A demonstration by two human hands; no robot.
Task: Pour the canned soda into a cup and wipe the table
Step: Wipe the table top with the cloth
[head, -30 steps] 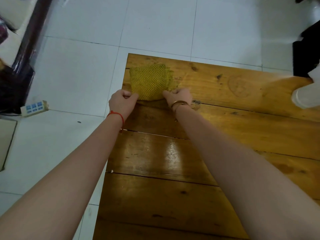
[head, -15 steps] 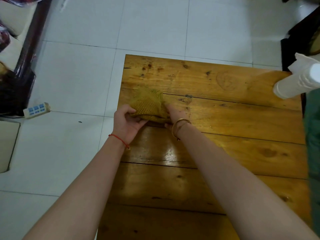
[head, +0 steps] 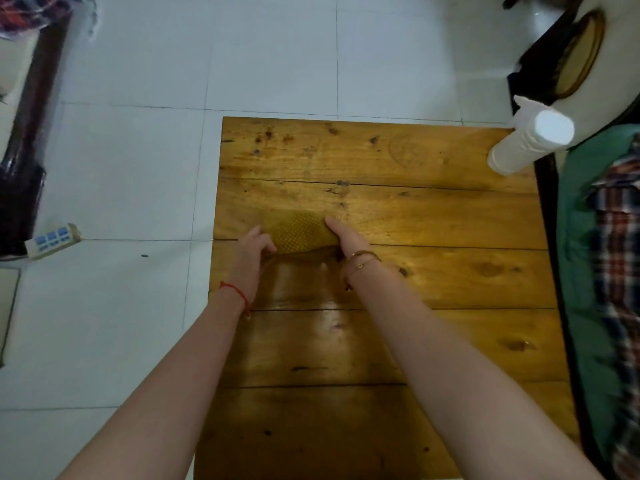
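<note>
Cloth (head: pixel 298 232) dragged nearer across the counter (head: pixel 433 216). Gripped at each side by left hand (head: pixel 254 252) and right hand (head: pixel 346 237). Wiping under way, probably.

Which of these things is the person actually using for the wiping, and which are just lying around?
In use:
- yellow cloth, gripped by the left hand and right hand
- wooden table being wiped

Just lying about:
- white stack of cups at the table's far right corner
- power strip on the floor
- green and plaid clothing beside the table
</note>
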